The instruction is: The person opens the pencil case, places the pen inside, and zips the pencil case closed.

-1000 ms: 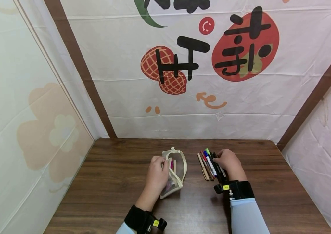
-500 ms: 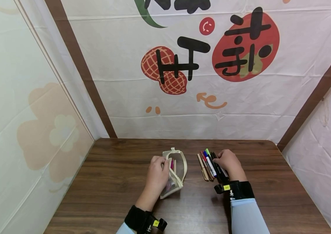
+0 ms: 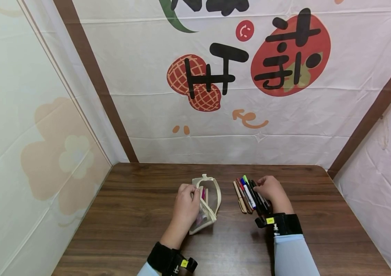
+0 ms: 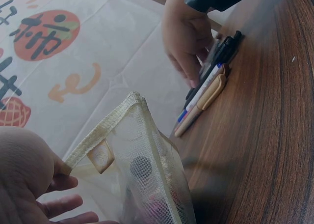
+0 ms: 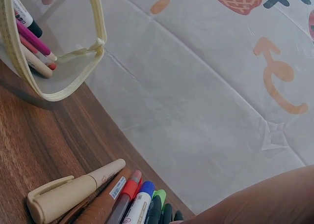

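My left hand pinches the rim of a cream mesh pencil pouch, which stands unzipped on the table. Several pens, among them a magenta pen and a black-capped marker, are inside. To its right lies a row of pens and markers: a beige pen, a brown one, a blue-capped white marker, a green-tipped one and several black pens. Over the row's right end, my right hand holds a pen with its fingertips; its palm partly hides that pen.
The wooden table reaches back to a printed white cloth. More cloth hangs at the left and right sides. Black camera straps go round both wrists.
My right hand has shifted slightly to the right, and the rightmost pen under it has moved a little the same way. The left hand and the pouch stay in place.
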### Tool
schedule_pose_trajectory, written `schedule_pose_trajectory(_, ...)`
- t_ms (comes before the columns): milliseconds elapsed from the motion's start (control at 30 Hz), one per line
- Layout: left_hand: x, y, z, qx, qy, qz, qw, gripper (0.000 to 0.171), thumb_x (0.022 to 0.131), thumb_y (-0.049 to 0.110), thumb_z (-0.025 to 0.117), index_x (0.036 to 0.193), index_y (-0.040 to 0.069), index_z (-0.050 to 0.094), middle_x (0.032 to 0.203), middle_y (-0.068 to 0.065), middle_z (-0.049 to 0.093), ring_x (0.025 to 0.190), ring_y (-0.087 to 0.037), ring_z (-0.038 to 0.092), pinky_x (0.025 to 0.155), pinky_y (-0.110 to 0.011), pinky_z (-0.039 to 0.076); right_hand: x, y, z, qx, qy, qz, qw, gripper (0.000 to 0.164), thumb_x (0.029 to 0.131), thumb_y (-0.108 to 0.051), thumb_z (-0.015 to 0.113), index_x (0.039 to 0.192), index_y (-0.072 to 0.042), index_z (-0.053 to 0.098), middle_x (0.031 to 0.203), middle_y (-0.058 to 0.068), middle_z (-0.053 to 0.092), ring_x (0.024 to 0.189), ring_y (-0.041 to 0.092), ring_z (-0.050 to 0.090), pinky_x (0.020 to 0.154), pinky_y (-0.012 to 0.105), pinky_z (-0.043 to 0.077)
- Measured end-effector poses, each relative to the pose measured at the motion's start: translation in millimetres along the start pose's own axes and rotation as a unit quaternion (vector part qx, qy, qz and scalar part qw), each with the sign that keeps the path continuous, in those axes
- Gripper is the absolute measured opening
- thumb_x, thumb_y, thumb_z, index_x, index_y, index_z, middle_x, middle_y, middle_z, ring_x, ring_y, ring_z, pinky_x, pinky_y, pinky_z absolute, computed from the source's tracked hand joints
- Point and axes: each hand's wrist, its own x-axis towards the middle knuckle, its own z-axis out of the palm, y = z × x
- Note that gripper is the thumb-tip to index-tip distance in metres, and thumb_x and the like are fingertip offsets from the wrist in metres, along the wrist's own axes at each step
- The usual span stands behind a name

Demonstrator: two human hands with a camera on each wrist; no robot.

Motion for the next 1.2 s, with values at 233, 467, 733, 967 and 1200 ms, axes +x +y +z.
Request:
schedule_pose_trajectory(233, 2.7, 1.1, -1.2, -0.002, 0.004, 0.003, 1.0, 0.025, 0.11, 0.013, 0.066, 0.088, 0.004, 0.074, 0.116, -0.017, 0.07, 0.104, -0.031, 0.071, 0.098, -0.052, 0.061, 1.0, -0.3, -3.3, 0.027, 0.0, 0.006, 1.0, 0.041, 0.107, -0.017, 0.076, 0.141, 0.006, 0.068, 0.144, 0.035, 0.069, 0.125, 0.048, 0.071, 0.103, 0.06, 0.06)
schedule_pose_trajectory(467, 5.9, 3.0, -2.4, 0.0, 0.006, 0.008, 0.9999, 0.025, 0.11, 0.013, 0.066, 0.088, 0.004, 0.074, 0.115, -0.017, 0.07, 0.104, -0.032, 0.071, 0.099, -0.053, 0.061, -0.5, -4.6, -8.4, 0.04, 0.009, 0.014, 0.999, 0.04, 0.11, -0.016, 0.072, 0.143, 0.006, 0.065, 0.141, 0.033, 0.07, 0.12, 0.046, 0.071, 0.097, 0.057, 0.06)
schedule_pose_trajectory(733, 6.2, 1.9, -3.6, -0.003, -0.003, 0.006, 1.0, 0.023, 0.108, 0.012, 0.066, 0.086, 0.005, 0.073, 0.118, -0.018, 0.07, 0.104, -0.032, 0.071, 0.098, -0.053, 0.06, -1.6, -4.8, -8.4, 0.035, 0.015, 0.028, 0.999, 0.043, 0.111, -0.018, 0.07, 0.147, 0.005, 0.063, 0.143, 0.035, 0.068, 0.118, 0.045, 0.072, 0.096, 0.058, 0.06)
schedule_pose_trajectory(967, 4.6, 0.1, -1.8, -0.007, -0.005, 0.006, 0.9999, 0.024, 0.108, 0.011, 0.067, 0.085, 0.006, 0.072, 0.119, -0.016, 0.071, 0.104, -0.029, 0.071, 0.096, -0.049, 0.06, -4.2, -0.2, -9.8, 0.04, 0.016, 0.014, 0.999, 0.047, 0.111, -0.018, 0.069, 0.153, 0.003, 0.061, 0.142, 0.035, 0.068, 0.117, 0.045, 0.072, 0.097, 0.059, 0.06)
schedule_pose_trajectory(1200, 1.6, -1.4, 0.0, -0.016, -0.004, 0.009, 0.9998, 0.026, 0.108, 0.009, 0.067, 0.082, 0.006, 0.07, 0.119, -0.016, 0.071, 0.1, -0.025, 0.07, 0.088, -0.04, 0.058, -5.2, -6.7, -5.3, 0.1, 0.038, -0.042, 0.993, 0.061, 0.111, -0.016, 0.07, 0.167, -0.004, 0.05, 0.116, 0.023, 0.076, 0.088, 0.028, 0.07, 0.074, 0.041, 0.057)
